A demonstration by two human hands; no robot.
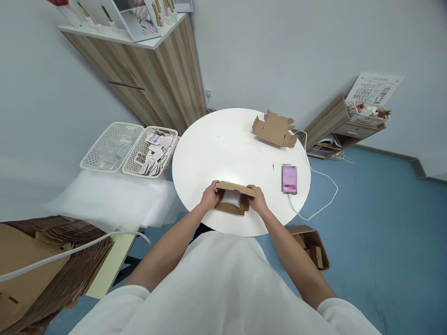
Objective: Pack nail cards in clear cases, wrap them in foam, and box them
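Note:
At the near side of the round white table, a small brown cardboard box [230, 209] stands with its lid partly raised. Inside it lies a whitish, shiny wrapped packet [231, 198]. My left hand [210, 195] grips the box's left end, fingers at the lid's corner. On the opposite end, my right hand [257, 199] holds the lid's right corner and the side. The fingertips of both hands are partly hidden by the cardboard.
On the white table [206, 149] lie an unfolded cardboard box [274, 129] and a pixelated purple device [289, 179] with a white cable. Left are baskets of cards [150, 153] and clear plastic [113, 146], translucent sheets [115, 197] and stacked cardboard [38, 265]. A carton [310, 246] stands on the floor.

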